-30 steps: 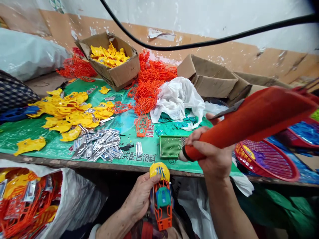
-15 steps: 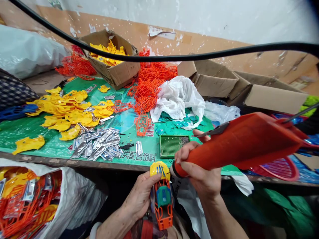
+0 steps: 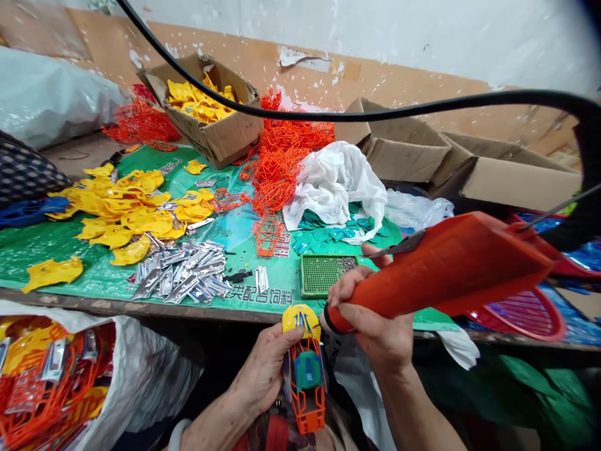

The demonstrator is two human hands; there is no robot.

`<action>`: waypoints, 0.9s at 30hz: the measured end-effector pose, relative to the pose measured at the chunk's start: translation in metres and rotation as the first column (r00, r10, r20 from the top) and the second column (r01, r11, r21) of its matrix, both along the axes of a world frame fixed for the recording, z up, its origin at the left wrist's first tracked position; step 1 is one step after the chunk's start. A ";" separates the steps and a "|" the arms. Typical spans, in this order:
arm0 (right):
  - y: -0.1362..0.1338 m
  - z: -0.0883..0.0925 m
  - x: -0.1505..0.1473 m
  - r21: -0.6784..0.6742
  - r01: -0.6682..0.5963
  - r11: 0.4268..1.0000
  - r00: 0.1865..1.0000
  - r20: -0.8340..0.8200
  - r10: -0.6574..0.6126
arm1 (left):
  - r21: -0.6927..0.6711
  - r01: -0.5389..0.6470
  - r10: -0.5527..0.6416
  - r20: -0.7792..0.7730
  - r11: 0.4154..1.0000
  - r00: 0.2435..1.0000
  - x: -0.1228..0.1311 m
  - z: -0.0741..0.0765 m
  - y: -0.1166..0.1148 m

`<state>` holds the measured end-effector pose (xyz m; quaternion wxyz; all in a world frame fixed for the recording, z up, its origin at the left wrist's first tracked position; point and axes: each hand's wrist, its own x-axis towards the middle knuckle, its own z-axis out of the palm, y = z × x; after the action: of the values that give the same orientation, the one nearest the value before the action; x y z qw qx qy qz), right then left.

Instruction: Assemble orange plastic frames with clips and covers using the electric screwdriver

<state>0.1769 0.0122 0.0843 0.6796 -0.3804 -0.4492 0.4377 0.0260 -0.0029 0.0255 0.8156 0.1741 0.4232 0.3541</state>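
My left hand is closed on a plastic toy car with a yellow nose, an orange cage-like frame and a green piece in its middle. My thumb presses the edge of the yellow nose. In my right hand, the fingers wrap round the front of a bulky orange power screwdriver, held aslant. Its dark-ringed tip meets the right side of the yellow nose; the bit itself is hidden. Just beyond my right fingers, a green mesh tray holds small metal pieces, probably screws.
Yellow shells, silver strips and orange frames lie piled on the green-covered table. A carton holds yellow parts. A white sack of parts stands lower left. A black cable arches across the view.
The black cable has swung, its left part shifting right and its right end bulging lower. The screwdriver's rear end has moved slightly left. Both hands hold nearly the same place.
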 end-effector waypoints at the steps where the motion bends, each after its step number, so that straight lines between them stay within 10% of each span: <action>1: 0.000 -0.001 0.001 0.001 0.002 1.000 1.000 0.013 -0.002 | 0.001 0.001 -0.001 0.001 1.000 1.000 0.000 0.000 0.000; 27: -0.008 -0.006 -0.006 -0.024 0.125 0.992 0.971 0.209 -0.117 | 0.003 -0.026 0.026 -0.029 1.000 0.999 0.003 -0.006 -0.004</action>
<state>0.1706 0.0040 0.0779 0.6474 -0.4630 -0.4855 0.3616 0.0289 -0.0067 0.0195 0.8045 0.1746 0.4367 0.3628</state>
